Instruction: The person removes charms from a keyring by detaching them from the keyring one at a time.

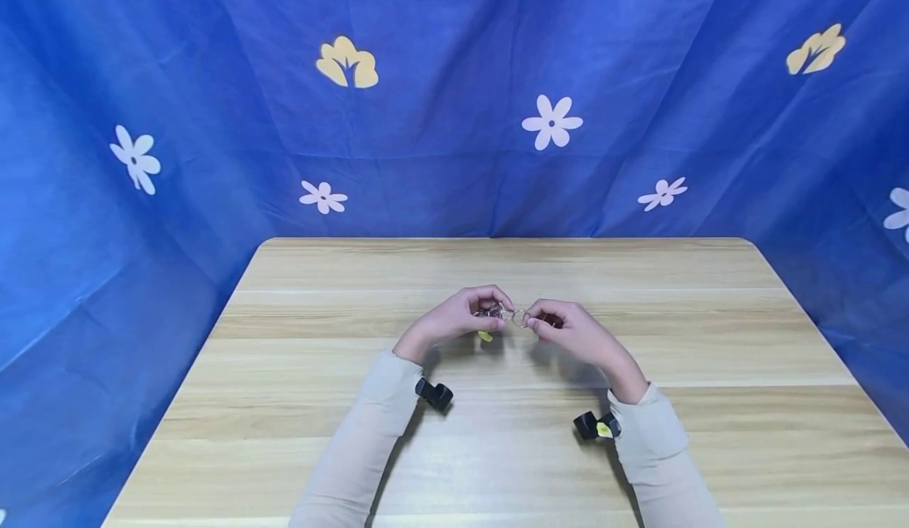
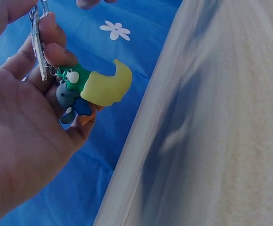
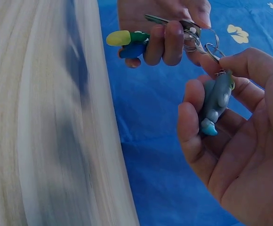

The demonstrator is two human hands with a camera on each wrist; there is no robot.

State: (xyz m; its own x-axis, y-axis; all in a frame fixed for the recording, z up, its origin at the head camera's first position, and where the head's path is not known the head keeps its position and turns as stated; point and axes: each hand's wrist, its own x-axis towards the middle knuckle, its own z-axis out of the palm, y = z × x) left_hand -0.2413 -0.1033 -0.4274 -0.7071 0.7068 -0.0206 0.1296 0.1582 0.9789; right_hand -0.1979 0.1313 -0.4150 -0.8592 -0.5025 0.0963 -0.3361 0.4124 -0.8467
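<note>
Over the middle of the table, my left hand pinches a metal key and linked rings between thumb and fingers. From it hangs a small rubbery charm in green, blue and yellow, lying against the curled fingers in the left wrist view. Facing it, my right hand pinches a split key ring between thumb and forefinger. A grey figurine charm with a light-blue tip hangs by a short chain in front of its curled fingers. The rings bridge the small gap between both hands.
Both hands are above a light wood-grain table. A blue curtain with white and yellow flower prints surrounds its back and sides. Black wrist cameras sit at both sleeve cuffs.
</note>
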